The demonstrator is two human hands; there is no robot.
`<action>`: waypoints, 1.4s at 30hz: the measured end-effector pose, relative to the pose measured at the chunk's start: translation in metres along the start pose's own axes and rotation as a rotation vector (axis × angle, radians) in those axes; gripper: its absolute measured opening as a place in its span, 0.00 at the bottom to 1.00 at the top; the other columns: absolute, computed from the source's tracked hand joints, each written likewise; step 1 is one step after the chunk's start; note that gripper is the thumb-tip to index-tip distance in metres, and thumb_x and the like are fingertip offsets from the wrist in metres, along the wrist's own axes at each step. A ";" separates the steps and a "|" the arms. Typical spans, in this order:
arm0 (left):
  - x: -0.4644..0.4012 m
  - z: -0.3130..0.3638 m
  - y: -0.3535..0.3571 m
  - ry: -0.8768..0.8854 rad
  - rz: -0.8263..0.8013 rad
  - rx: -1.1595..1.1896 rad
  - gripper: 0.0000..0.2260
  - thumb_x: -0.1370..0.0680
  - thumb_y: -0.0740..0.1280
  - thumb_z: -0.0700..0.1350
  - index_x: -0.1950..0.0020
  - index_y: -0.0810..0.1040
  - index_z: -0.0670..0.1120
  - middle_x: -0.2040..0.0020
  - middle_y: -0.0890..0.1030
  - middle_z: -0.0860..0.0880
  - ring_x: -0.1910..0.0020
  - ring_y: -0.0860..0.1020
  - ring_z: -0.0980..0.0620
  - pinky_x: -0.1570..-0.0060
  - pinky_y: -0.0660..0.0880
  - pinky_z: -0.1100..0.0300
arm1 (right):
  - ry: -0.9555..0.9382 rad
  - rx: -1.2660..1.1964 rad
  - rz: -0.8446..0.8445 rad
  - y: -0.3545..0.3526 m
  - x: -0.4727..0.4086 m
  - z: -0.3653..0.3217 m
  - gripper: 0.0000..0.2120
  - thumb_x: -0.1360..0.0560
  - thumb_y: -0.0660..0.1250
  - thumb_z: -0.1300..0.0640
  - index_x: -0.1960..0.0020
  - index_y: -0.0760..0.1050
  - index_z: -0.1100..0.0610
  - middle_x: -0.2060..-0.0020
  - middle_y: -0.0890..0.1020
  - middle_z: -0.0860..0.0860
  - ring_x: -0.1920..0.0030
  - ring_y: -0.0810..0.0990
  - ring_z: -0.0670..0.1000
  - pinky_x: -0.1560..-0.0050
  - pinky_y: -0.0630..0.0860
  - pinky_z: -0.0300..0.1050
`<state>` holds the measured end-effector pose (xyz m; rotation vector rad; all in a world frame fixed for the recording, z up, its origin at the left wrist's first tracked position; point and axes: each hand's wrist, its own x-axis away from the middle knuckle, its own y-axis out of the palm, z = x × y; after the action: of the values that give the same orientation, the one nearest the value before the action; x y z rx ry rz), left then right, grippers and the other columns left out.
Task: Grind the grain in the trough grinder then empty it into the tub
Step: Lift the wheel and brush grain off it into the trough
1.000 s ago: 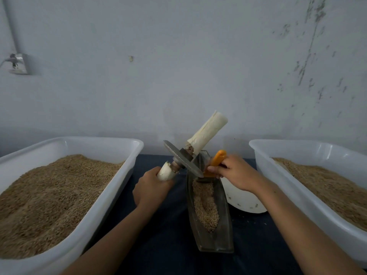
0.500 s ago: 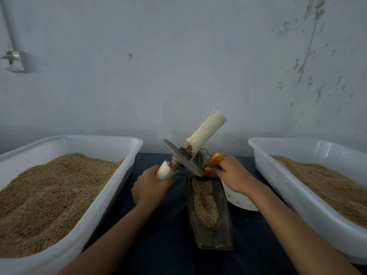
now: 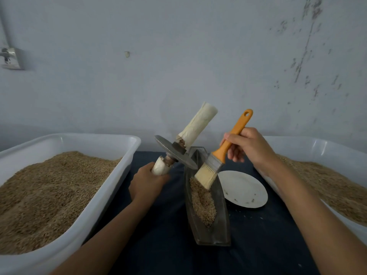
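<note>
A narrow metal trough grinder (image 3: 222, 231) lies on the dark cloth between two tubs, with a strip of grain (image 3: 203, 203) in its groove. My left hand (image 3: 147, 183) grips the lower wrapped handle of the grinding wheel (image 3: 174, 151), holding it tilted above the trough's far end. My right hand (image 3: 248, 145) grips the orange handle of a brush (image 3: 207, 172). Its pale bristles touch the grain at the far end of the trough.
A white tub (image 3: 111, 187) heaped with grain stands at the left. A second white tub (image 3: 309, 143) with grain stands at the right. A small white plate (image 3: 244, 189) lies just right of the trough. A wall rises close behind.
My right hand has lifted and drawn back, so the whole brush shows, with its bristles on the grain. The wheel in my left hand has stayed tilted in place.
</note>
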<state>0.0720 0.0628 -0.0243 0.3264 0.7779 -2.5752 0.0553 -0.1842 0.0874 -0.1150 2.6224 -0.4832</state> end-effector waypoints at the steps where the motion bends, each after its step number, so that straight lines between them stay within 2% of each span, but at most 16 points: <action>1: -0.001 -0.001 0.000 0.003 0.001 -0.005 0.13 0.31 0.72 0.54 0.49 0.77 0.55 0.58 0.79 0.56 0.58 0.76 0.55 0.59 0.70 0.58 | 0.035 -0.021 -0.060 0.000 0.001 -0.003 0.15 0.20 0.61 0.59 0.62 0.79 0.63 0.76 0.77 0.55 0.79 0.73 0.49 0.78 0.66 0.37; 4: 0.000 -0.001 0.000 0.005 -0.002 0.007 0.14 0.30 0.73 0.53 0.47 0.78 0.54 0.57 0.79 0.55 0.56 0.77 0.54 0.57 0.72 0.56 | 0.152 -0.034 -0.260 0.004 0.005 -0.006 0.15 0.21 0.62 0.59 0.63 0.79 0.62 0.76 0.77 0.55 0.79 0.72 0.48 0.79 0.66 0.35; 7: 0.001 0.000 0.001 0.004 -0.005 0.005 0.14 0.31 0.73 0.55 0.47 0.78 0.55 0.56 0.80 0.55 0.56 0.77 0.53 0.55 0.74 0.55 | 0.247 0.000 -0.392 0.012 0.008 -0.004 0.13 0.21 0.62 0.59 0.61 0.79 0.62 0.75 0.78 0.55 0.78 0.73 0.47 0.78 0.67 0.35; 13: 0.002 0.002 0.002 0.016 -0.010 -0.024 0.14 0.31 0.72 0.54 0.47 0.78 0.54 0.57 0.80 0.54 0.57 0.77 0.54 0.56 0.74 0.55 | 0.287 0.136 -0.457 0.022 0.010 0.001 0.13 0.20 0.63 0.59 0.57 0.78 0.68 0.72 0.81 0.56 0.75 0.77 0.49 0.75 0.73 0.37; 19: 0.004 0.003 0.002 0.034 -0.006 -0.022 0.15 0.31 0.73 0.54 0.46 0.78 0.53 0.56 0.80 0.54 0.56 0.77 0.53 0.56 0.74 0.55 | 0.155 0.286 -0.317 0.029 0.011 0.004 0.12 0.20 0.64 0.58 0.58 0.77 0.65 0.71 0.83 0.56 0.70 0.83 0.54 0.69 0.79 0.41; 24: 0.004 0.002 0.001 0.053 -0.011 -0.039 0.15 0.31 0.73 0.54 0.46 0.78 0.52 0.55 0.81 0.52 0.56 0.78 0.53 0.56 0.73 0.56 | 0.048 0.202 -0.159 0.018 0.010 -0.005 0.14 0.20 0.63 0.59 0.60 0.77 0.66 0.74 0.80 0.57 0.76 0.78 0.53 0.74 0.75 0.43; 26: 0.004 0.002 0.001 0.056 -0.013 -0.038 0.16 0.30 0.73 0.53 0.45 0.78 0.52 0.54 0.81 0.52 0.55 0.78 0.53 0.55 0.75 0.54 | 0.064 0.144 -0.169 0.011 0.010 -0.011 0.14 0.20 0.63 0.60 0.60 0.78 0.68 0.75 0.79 0.58 0.78 0.75 0.52 0.77 0.72 0.42; 29: 0.004 0.002 0.002 0.057 -0.015 -0.034 0.15 0.30 0.73 0.53 0.46 0.78 0.52 0.55 0.80 0.54 0.55 0.78 0.53 0.54 0.75 0.53 | 0.161 0.178 -0.304 0.015 0.015 -0.014 0.12 0.21 0.63 0.62 0.60 0.77 0.68 0.75 0.79 0.57 0.79 0.76 0.50 0.78 0.72 0.39; 35: 0.005 0.003 0.001 0.040 0.003 -0.046 0.12 0.32 0.72 0.56 0.51 0.77 0.57 0.62 0.77 0.58 0.62 0.74 0.57 0.64 0.66 0.60 | 0.252 0.273 -0.375 0.038 0.018 -0.003 0.11 0.21 0.62 0.60 0.57 0.74 0.66 0.72 0.82 0.58 0.75 0.80 0.52 0.74 0.76 0.41; 38: 0.004 0.002 0.001 0.037 0.008 -0.043 0.13 0.32 0.72 0.55 0.50 0.78 0.56 0.61 0.78 0.57 0.61 0.74 0.56 0.62 0.66 0.59 | 0.220 0.332 -0.315 0.040 0.018 0.000 0.12 0.19 0.62 0.58 0.57 0.73 0.64 0.72 0.82 0.56 0.73 0.82 0.53 0.72 0.78 0.40; 42: 0.003 0.001 0.002 0.049 0.008 -0.024 0.13 0.31 0.73 0.54 0.49 0.78 0.55 0.59 0.79 0.56 0.59 0.75 0.56 0.62 0.67 0.59 | 0.075 0.352 -0.146 0.035 0.015 -0.005 0.12 0.19 0.61 0.57 0.58 0.74 0.63 0.73 0.81 0.56 0.73 0.81 0.55 0.73 0.77 0.40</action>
<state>0.0701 0.0603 -0.0255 0.3863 0.8222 -2.5575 0.0394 -0.1527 0.0727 -0.1771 2.5660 -1.0077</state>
